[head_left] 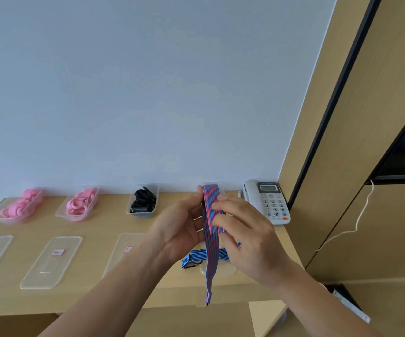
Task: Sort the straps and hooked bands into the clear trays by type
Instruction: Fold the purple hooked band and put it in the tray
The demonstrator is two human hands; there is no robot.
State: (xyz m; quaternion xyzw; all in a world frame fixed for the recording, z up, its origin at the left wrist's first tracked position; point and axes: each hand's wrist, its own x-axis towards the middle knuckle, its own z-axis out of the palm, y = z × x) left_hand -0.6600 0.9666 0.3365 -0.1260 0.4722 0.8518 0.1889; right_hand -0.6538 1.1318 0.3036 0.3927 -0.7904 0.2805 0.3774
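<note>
Back row: two clear trays of pink straps [21, 205], one of black bands [144, 199]. Left hand [179, 227] pinches the top of a flat red-and-blue striped band [211, 215], held upright above the desk. It is folded over at the top, its tail hanging past the desk edge. Right hand [245, 237] grips the folded part. Blue striped band [196, 256] lies on the desk beneath.

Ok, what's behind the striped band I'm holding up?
A clear tray against the wall; only its rim shows. The striped band, left hand and right hand cover its inside, so contents cannot be seen.
</note>
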